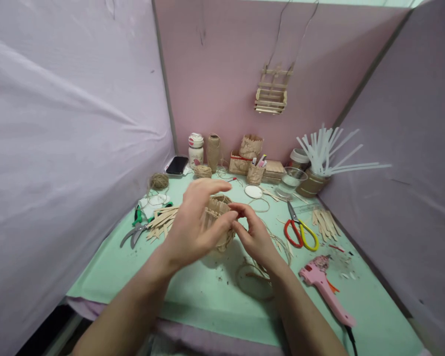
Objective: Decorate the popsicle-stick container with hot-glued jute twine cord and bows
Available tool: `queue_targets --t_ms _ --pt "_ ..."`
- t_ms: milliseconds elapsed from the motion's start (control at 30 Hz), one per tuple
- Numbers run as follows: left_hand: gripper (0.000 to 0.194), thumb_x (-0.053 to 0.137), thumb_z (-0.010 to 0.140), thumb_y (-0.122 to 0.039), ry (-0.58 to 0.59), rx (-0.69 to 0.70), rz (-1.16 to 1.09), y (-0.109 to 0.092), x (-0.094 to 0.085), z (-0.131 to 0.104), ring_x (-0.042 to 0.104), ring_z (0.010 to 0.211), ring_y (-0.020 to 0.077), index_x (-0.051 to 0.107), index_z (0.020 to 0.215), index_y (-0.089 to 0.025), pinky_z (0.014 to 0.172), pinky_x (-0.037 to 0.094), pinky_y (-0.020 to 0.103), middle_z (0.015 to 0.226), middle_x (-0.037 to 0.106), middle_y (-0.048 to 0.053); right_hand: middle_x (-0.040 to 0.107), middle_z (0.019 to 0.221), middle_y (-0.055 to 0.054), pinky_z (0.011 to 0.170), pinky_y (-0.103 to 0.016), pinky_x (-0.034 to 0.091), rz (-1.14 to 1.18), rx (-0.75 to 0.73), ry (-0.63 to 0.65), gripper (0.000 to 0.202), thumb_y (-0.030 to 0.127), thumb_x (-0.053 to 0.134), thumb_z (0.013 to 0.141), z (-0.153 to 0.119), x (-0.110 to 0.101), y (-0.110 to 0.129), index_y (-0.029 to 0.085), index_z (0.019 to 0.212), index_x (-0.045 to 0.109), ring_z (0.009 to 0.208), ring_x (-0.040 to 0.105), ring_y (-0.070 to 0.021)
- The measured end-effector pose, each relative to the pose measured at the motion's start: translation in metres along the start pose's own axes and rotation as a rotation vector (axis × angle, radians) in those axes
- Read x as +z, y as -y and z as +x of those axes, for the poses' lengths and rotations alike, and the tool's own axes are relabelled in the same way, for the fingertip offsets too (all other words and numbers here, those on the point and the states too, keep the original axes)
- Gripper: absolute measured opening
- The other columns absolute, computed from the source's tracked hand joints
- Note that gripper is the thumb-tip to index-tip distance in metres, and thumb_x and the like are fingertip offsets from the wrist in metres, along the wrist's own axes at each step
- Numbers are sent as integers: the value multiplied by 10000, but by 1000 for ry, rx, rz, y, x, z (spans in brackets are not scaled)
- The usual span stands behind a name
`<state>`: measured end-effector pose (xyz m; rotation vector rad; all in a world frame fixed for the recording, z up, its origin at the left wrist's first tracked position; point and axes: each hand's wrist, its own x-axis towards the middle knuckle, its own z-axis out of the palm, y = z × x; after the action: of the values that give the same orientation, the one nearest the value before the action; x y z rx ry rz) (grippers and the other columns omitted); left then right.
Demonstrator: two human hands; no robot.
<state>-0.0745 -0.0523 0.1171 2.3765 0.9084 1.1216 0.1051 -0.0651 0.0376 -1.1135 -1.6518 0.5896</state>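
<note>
A small round holder made of wooden sticks (pixel 221 237) stands on the green cloth in front of me, partly hidden behind my hands. My left hand (pixel 196 217) arches over its left side with fingers stretched apart and the thumb reaching toward my right fingertips. At the holder's right edge, my right hand (pixel 255 235) has thumb and index finger pinched together. Whatever lies in that pinch is too small to make out. Loose loops of twine (pixel 284 247) spread on the cloth beside and under my right wrist.
Right side: scissors (pixel 296 232), pink glue gun (pixel 328 291) with cord, wooden sticks (pixel 324 223). Left side: more sticks (pixel 163 220), pruning shears (pixel 135 233), twine ball (pixel 159 181). Behind stand a twine spool (pixel 213 153), clear bowl (pixel 291 183) and white glue sticks (pixel 322 153).
</note>
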Motion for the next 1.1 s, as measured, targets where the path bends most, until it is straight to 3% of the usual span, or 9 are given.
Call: queue_targets --t_ms 133,233,500,633,767,900,1100 --pt "315 559 875 -469 294 -57 142 17 7 11 515 1112 265 624 1071 -231 1007 335 457 1111 654 62 625 1025 -66 865 -370 480 9 -20 -4 232 222 505 910 0 1 1 224 1138 544 952 583 -194" --pt "365 595 835 -515 318 -120 189 29 11 11 510 1081 276 639 1055 -227 980 335 459 1067 665 65 639 1007 -61 838 -359 490 47 -21 -19 261 208 515 896 0 2 1 224 1156 532 929 595 -191" --pt "177 634 828 -400 372 -161 86 42 10 9 506 1082 269 709 828 -239 977 364 438 930 673 47 556 1116 -76 923 -377 450 -39 -60 -57 298 226 556 895 -10 -10 9 233 1189 503 964 570 -187" --pt "241 603 843 -442 404 -141 -21 56 -1 9 536 1042 236 703 842 -224 922 430 369 935 669 50 567 1066 -77 903 -395 455 -176 -24 -98 285 272 544 910 -34 -34 13 251 1192 505 988 572 -215" --pt "278 615 826 -473 408 -122 -96 69 -7 7 563 1010 219 704 870 -214 887 459 338 945 661 58 620 1069 -86 843 -388 482 -379 57 -55 206 333 531 911 -72 -68 6 263 1100 572 987 595 -240" --pt "248 631 812 -444 386 -153 -133 75 -8 6 585 978 214 700 835 -208 879 465 337 940 667 56 673 1018 -94 738 -364 520 -574 260 -87 281 463 499 879 -111 -110 -10 246 1007 624 916 643 -256" --pt "220 621 804 -407 338 -221 -152 78 -11 5 593 1027 225 692 836 -201 903 466 346 1037 677 66 683 848 -152 752 -480 516 -910 511 -50 468 636 569 688 -154 -159 -47 189 813 636 813 658 -347"
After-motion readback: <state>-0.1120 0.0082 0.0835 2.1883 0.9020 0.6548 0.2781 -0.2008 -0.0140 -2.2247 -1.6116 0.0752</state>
